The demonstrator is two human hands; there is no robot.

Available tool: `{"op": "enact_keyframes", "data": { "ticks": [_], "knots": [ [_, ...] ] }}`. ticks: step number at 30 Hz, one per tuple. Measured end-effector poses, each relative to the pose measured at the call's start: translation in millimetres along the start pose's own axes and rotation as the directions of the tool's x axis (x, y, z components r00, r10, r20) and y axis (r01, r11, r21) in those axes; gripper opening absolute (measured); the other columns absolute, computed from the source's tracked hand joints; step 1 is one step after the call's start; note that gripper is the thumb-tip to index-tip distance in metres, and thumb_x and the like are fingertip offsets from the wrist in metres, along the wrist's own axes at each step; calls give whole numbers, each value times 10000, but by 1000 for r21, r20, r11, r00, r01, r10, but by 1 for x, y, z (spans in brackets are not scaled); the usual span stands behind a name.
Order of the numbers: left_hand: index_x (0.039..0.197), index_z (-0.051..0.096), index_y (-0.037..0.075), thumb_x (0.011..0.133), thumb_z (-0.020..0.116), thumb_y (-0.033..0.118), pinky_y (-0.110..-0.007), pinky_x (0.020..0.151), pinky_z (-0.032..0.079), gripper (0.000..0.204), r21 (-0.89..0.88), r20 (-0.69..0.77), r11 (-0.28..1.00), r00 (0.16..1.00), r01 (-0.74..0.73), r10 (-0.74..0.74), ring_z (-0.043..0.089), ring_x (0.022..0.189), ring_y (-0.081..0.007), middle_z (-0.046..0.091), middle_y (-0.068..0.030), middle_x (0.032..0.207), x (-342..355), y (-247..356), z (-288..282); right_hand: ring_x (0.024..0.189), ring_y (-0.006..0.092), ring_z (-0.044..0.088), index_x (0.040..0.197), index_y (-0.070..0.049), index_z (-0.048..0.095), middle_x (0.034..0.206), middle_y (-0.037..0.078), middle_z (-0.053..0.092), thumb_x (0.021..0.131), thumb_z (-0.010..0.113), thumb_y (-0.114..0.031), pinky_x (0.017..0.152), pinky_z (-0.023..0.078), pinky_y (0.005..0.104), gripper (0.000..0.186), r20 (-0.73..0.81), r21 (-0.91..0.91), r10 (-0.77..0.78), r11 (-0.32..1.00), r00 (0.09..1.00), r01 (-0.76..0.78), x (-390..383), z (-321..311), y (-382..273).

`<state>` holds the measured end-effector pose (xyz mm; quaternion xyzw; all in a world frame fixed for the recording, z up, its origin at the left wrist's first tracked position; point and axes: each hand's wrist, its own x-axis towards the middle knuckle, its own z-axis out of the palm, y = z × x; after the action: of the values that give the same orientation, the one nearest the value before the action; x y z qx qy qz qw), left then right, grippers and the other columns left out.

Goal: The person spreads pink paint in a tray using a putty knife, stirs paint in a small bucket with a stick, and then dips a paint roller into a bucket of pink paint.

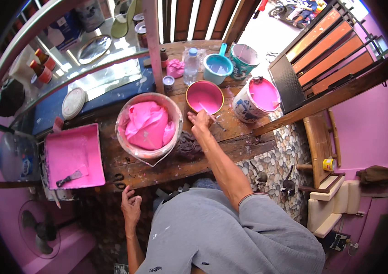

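Note:
A round bowl of pink paint (204, 91) with a yellowish rim stands on the wooden table. At its near rim my right hand (201, 122) has its fingers closed about a thin stick (221, 125). The stick's pale end reaches into the bowl and its dark end points to the near right; my fingers partly hide it. My left hand (131, 205) hangs by the table's front edge, its fingers loosely bent and apart, with nothing in it. Nearest to it are dark-handled scissors (119, 179). Left of the bowl sits a pail (123, 132) holding a pink plastic bag (149, 124).
A pink paint tray (93, 153) with a scraper (71, 177) lies at left. A dark crumpled cloth (188, 146) is beside the pail. Behind stand a water bottle (191, 67), turquoise dipper (218, 68) and paint bucket (244, 106). A glass cabinet (150, 36) rises at back left.

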<state>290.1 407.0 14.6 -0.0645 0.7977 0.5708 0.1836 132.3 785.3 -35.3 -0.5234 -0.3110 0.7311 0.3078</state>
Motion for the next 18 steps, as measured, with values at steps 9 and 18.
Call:
{"op": "enact_keyframes", "data": {
  "ticks": [9, 18],
  "knots": [
    [1324, 411, 58, 809, 633, 54, -266, 743, 506, 561, -23, 5, 998, 999, 53, -53, 611, 877, -152, 543, -168, 1161, -19, -17, -19, 709, 353, 674, 1100, 46, 443, 885, 223, 628, 843, 347, 6, 599, 588, 408, 277, 126, -140, 172, 978, 977, -154, 22, -25, -42],
    [1264, 475, 19, 834, 616, 42, -253, 781, 497, 453, -95, 158, 994, 986, 62, -46, 599, 914, -134, 553, -131, 1159, -1, 10, -2, 877, 370, 646, 1097, 97, 435, 1017, 259, 585, 812, 408, 27, 734, 582, 409, 295, 309, -329, 227, 936, 924, -120, -25, -71, -112]
  ]
}}
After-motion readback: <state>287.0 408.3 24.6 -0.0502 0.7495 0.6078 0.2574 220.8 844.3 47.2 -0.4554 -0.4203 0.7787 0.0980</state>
